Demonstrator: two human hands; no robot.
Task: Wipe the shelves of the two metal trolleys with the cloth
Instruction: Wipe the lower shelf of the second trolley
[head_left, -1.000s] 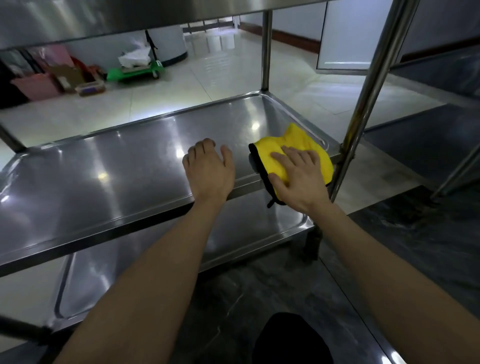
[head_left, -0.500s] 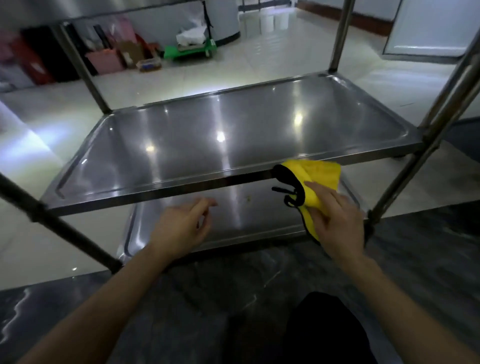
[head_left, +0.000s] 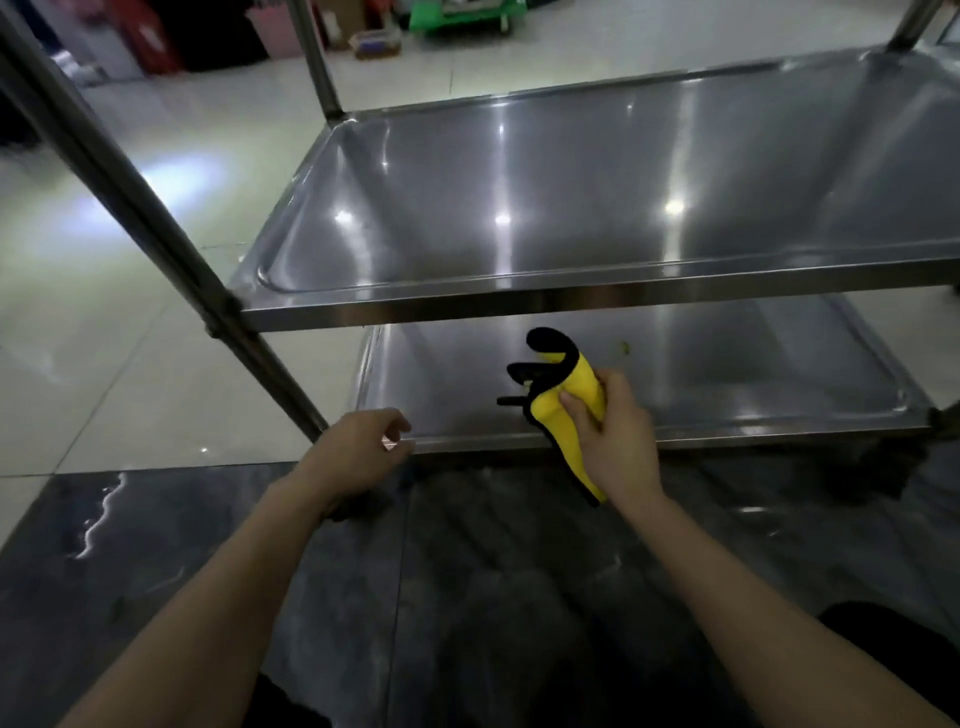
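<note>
Low view: yellow cloth (head_left: 576, 395) held at the bottom shelf (head_left: 753, 374).
Above the dark marble floor (head_left: 467, 571) my left hand (head_left: 353, 452) hangs loosely curled, empty; my right hand (head_left: 618, 441) grips the bunched cloth. Beyond: gleaming middle shelf (head_left: 571, 171), pale tiles (head_left: 119, 322), a green cart (head_left: 467, 18).

The yellow folded cloth (head_left: 576, 387) is bright yellow, bound in a black edge with a black loop at one corner. The upper stainless-steel trolley shelf (head_left: 571, 171) is silvery grey, streaked with pale vertical glints and white light spots. The lower steel shelf (head_left: 737, 374) is the same grey, duller in shadow, with a small yellow-green speck (head_left: 625, 347) near its back. The tiled floor (head_left: 104, 338) is pale cream with thin grey joints. The polished stone floor strip (head_left: 467, 545) is dark grey-black, veined with white. Far behind are a green low cart (head_left: 467, 18), a pink box (head_left: 278, 31) and a blurred red object (head_left: 137, 36).
</note>
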